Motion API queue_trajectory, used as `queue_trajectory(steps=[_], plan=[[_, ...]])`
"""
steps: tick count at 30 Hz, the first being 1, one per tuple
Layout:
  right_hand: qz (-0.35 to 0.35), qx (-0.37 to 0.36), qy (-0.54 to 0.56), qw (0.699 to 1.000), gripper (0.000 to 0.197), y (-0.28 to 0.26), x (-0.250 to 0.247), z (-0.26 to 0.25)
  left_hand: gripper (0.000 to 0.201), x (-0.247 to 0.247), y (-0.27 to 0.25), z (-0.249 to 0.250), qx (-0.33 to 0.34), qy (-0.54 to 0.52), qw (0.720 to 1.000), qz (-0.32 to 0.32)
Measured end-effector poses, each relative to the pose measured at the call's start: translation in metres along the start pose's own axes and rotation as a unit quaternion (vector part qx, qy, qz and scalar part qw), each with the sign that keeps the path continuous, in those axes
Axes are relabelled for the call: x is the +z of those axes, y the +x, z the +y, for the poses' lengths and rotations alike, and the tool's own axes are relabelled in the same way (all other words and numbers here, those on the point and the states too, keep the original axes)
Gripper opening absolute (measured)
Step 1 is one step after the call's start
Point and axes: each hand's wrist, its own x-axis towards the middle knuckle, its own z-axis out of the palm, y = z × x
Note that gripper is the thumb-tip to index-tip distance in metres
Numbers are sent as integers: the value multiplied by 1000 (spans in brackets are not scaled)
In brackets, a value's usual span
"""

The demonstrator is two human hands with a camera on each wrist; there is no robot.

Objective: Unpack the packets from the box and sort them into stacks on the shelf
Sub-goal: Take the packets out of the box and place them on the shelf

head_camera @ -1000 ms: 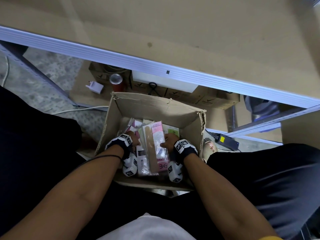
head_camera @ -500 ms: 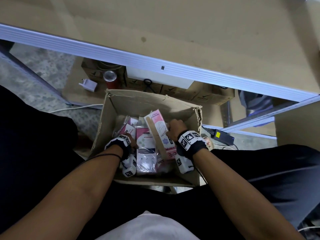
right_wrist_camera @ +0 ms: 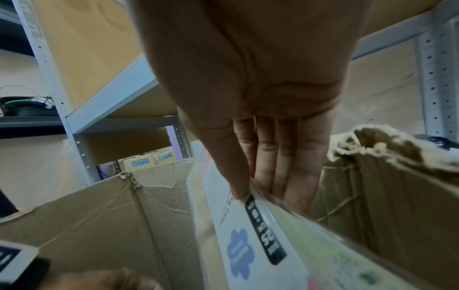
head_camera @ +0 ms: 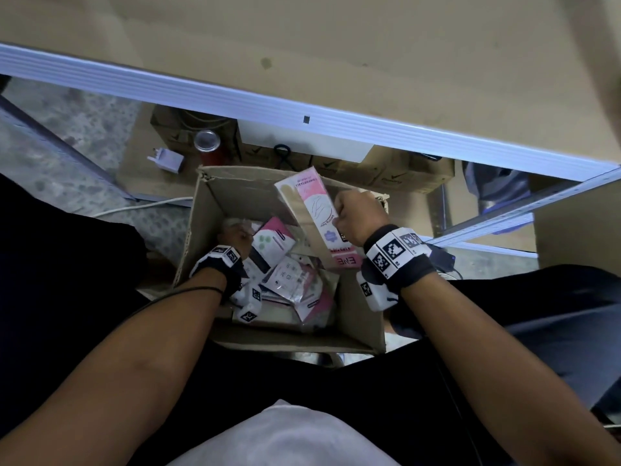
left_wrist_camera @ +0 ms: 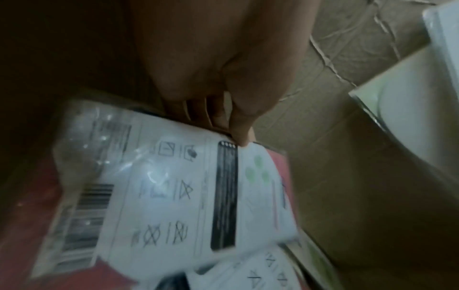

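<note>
Since half a second ago my right hand (head_camera: 360, 215) has lifted its long pink-and-white packet (head_camera: 316, 216) higher, so its top end now clears the far rim of the cardboard box (head_camera: 361, 317) at frame centre. Nearest me, both forearms reach in from the lower corners. I count two hands and one box; the loose packets (head_camera: 289, 274) inside number at least four, the heap too jumbled for more. My left hand (head_camera: 235, 235) is down in the box's left side, thumb and fingers (left_wrist_camera: 216, 109) pinching the edge of a white packet with laundry symbols (left_wrist_camera: 174, 188). My right hand grips the long packet's right edge, thumb in front, fingers (right_wrist_camera: 285, 157) straight behind. Beyond, the shelf (head_camera: 336, 62) fills the upper frame; a red can (head_camera: 208, 144) and white plug (head_camera: 168, 159) sit below it.
</note>
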Motion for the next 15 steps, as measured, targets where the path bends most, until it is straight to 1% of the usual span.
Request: queue_trajectory(steps=[2, 3, 4, 5, 6, 7, 10, 13, 15], plan=[[6, 3, 7, 1000, 11, 1, -3, 2, 21, 5, -5, 1, 67, 44, 995, -55], [7, 4, 11, 1000, 12, 0, -4, 2, 24, 6, -7, 4, 105, 69, 989, -81], [6, 5, 15, 1000, 13, 0, -4, 2, 27, 9, -6, 5, 146, 68, 982, -95], [4, 3, 16, 1000, 13, 0, -4, 2, 24, 10, -8, 8, 179, 91, 972, -119], [2, 2, 16, 1000, 13, 0, -4, 2, 21, 13, -10, 12, 187, 109, 966, -138], [-1, 0, 17, 1000, 13, 0, -5, 2, 23, 14, -11, 15, 201, 152, 957, -145], [-6, 1, 20, 1000, 17, -1, -5, 2, 29, 20, -14, 23, 226, 214, 938, -149], [-10, 17, 32, 999, 21, -3, -4, 2, 31, 28, -16, 29, 257, 274, 918, -124], [-16, 23, 33, 999, 20, -5, -2, 1, 31, 32, -15, 27, 266, 312, 905, -115]])
